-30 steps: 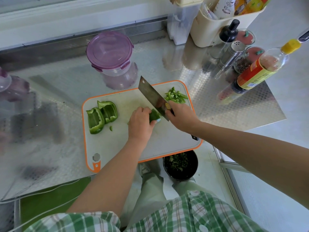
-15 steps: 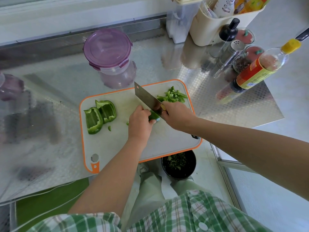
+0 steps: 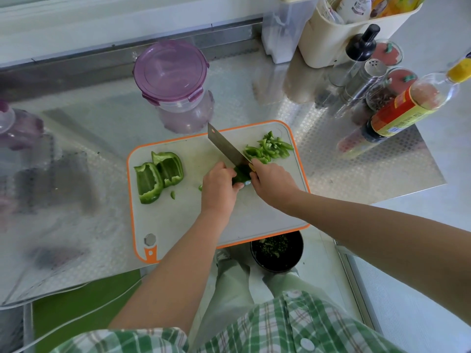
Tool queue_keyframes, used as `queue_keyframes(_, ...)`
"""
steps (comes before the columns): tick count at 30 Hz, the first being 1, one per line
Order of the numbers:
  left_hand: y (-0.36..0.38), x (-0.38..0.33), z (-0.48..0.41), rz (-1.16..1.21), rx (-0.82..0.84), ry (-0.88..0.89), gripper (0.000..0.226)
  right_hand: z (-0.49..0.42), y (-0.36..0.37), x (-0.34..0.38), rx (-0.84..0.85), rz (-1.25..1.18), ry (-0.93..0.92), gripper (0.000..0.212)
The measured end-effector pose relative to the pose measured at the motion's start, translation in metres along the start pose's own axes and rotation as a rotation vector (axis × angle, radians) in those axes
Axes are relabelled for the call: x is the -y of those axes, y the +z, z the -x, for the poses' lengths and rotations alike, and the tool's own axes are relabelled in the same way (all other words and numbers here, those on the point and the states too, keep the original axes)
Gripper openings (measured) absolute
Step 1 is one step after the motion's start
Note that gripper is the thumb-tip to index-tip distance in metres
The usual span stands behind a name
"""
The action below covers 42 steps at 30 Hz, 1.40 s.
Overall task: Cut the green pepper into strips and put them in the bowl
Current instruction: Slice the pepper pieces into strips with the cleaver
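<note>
Your left hand (image 3: 219, 186) curling fingers, pinning pepper piece (image 3: 240, 174) on board (image 3: 178, 220) — right hand (image 3: 274, 183) gripping cleaver (image 3: 225, 147), blade meeting pepper.

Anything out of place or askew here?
The white cutting board with orange rim overhangs the shiny metal counter in front, above a round black bowl of green bits. A small pepper scrap lies loose mid-board. Nothing spilled or damaged.

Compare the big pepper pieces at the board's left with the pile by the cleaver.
The large pepper pieces are two broad curved chunks; the pepper strips are many thin slivers. The pieces lie left of the cleaver, the strips right. Both are green, on the cutting board.
</note>
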<state>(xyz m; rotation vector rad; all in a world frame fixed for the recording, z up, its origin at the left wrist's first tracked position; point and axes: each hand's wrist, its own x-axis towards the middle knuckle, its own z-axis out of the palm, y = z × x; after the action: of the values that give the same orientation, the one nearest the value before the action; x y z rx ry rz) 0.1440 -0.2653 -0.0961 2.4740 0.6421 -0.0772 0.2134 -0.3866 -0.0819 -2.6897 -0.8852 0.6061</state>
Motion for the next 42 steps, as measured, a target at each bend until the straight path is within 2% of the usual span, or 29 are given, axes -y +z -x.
queue_keyframes(5, 0.000, 0.003, 0.001, -0.001, -0.003, 0.038, 0.032, 0.002, 0.004, -0.005, -0.067, -0.049, 0.007, 0.014)
queue_keyframes(9, 0.000, 0.006, 0.003, 0.023, -0.023, 0.046, 0.032, 0.000, 0.003, -0.009, -0.103, -0.195, 0.045, 0.014)
queue_keyframes(13, 0.002, 0.003, 0.001, 0.087, -0.047, -0.018, 0.034, -0.003, -0.011, -0.012, -0.066, -0.215, 0.036, 0.015)
queue_keyframes(17, 0.007, 0.002, -0.003, 0.148, -0.055, -0.125, 0.048, 0.000, -0.024, -0.013, -0.006, -0.170, -0.018, 0.015)
queue_keyframes(22, 0.009, 0.002, -0.006, 0.168, -0.029, -0.192, 0.027, 0.007, -0.026, -0.013, 0.036, -0.148, -0.012, 0.017)
queue_keyframes(34, 0.003, 0.002, -0.008, 0.359, -0.030, -0.263, 0.013, 0.009, -0.035, -0.013, 0.013, -0.174, -0.017, 0.024)
queue_keyframes(38, 0.002, 0.003, -0.005, 0.215, -0.084, -0.204, 0.049, 0.012, -0.033, -0.012, 0.017, -0.149, 0.000, 0.033)
queue_keyframes(42, 0.004, 0.005, 0.003, -0.037, -0.028, 0.036, 0.056, 0.013, -0.029, -0.013, 0.021, -0.165, 0.027, 0.019)
